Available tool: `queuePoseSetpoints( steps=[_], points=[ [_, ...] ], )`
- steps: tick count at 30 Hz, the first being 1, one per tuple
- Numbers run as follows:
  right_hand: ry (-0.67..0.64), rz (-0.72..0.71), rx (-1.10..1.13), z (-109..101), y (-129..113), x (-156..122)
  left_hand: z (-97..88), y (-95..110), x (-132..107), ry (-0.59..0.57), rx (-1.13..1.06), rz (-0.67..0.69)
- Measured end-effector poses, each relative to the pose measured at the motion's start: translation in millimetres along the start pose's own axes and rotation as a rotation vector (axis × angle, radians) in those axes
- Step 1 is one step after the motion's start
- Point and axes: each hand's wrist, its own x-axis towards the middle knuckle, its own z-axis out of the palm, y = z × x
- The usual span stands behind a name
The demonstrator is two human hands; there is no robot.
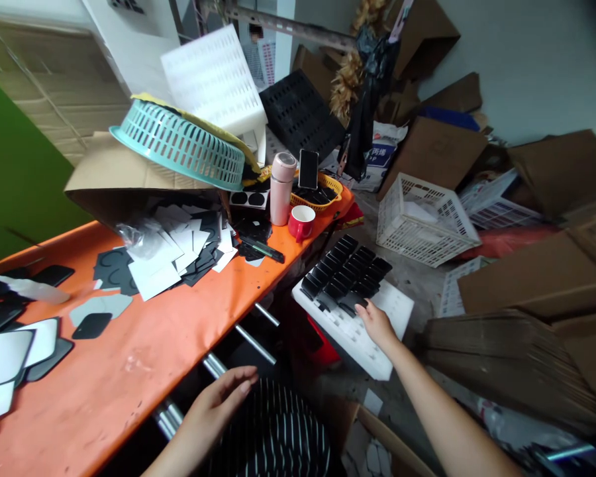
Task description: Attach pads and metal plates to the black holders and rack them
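Note:
My right hand (pixel 378 323) reaches out to the right of the bench, its fingers closed on the edge of a black curved piece (pixel 352 303). That piece is at the near end of several rows of similar glossy black pieces (pixel 345 268), which stand on a white slotted foam tray (pixel 396 303). Whether the held piece is seated in the tray or lifted slightly, I cannot tell. My left hand (pixel 224 399) hovers over my striped lap beside the bench edge, fingers loosely bent and thumb apart, with nothing visible in it.
The orange-covered bench (pixel 179 338) carries white and black sheets (pixel 171 255), a pink bottle (pixel 281 189), a red mug (pixel 301 224) and a green-black pen-like tool (pixel 262 249). A teal basket (pixel 179 142) tilts on a carton. A white crate (pixel 422 225) and cardboard boxes (pixel 541 268) crowd the right.

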Motion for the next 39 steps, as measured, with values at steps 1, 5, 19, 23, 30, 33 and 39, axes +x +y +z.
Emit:
queuePoseSetpoints(
  steps=[1,5,19,23,30,33,39],
  points=[
    [-0.01,0.004,-0.009,3.5,1.0,0.1,-3.3,2.2,-2.1,0.016,0.015,0.006],
    [-0.021,0.017,-0.008,15.5,3.8,-1.9,-14.0,11.0,-11.6,0.113,0.094,0.06],
    [0.013,-0.205,-0.08,62.5,-52.3,-67.2,-167.2,-40.4,-114.5,0.807,0.838,0.096],
    [-0.252,-0.627,0.033,117.3,-189.3,-86.4,-191.7,-62.6,-131.8,0.887,1.035,0.093],
    [-0.679,-0.988,0.005,192.1,-368.1,-99.4,-185.3,-70.7,-130.2,0.984,1.079,0.135],
    [-0.762,-1.07,-0.022,233.1,-420.4,-107.7,-185.1,-69.4,-133.0,1.001,1.042,0.141],
    [-0.675,-1.004,-0.19,306.4,-503.9,-108.5,-193.6,-75.3,-134.7,1.381,0.928,-0.131]
  ],
)
